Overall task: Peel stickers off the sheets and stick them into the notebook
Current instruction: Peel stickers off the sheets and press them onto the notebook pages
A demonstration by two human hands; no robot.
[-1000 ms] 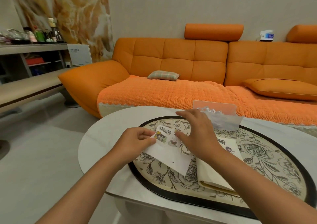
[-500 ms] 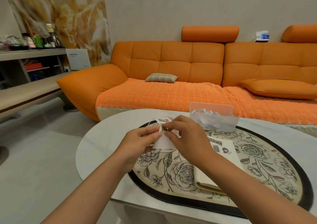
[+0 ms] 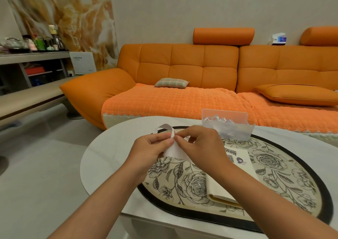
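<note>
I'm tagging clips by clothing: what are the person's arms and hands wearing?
Nothing visible. The left hand and right hand are ungloved, no rings showing; left forearm and right forearm are bare to the frame's edge: no sleeve, watch or bracelet.

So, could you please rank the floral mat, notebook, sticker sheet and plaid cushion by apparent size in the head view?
1. floral mat
2. notebook, partly hidden
3. sticker sheet and plaid cushion: unranked; they look alike, the sheet is partly covered and the cushion is farther away.
</note>
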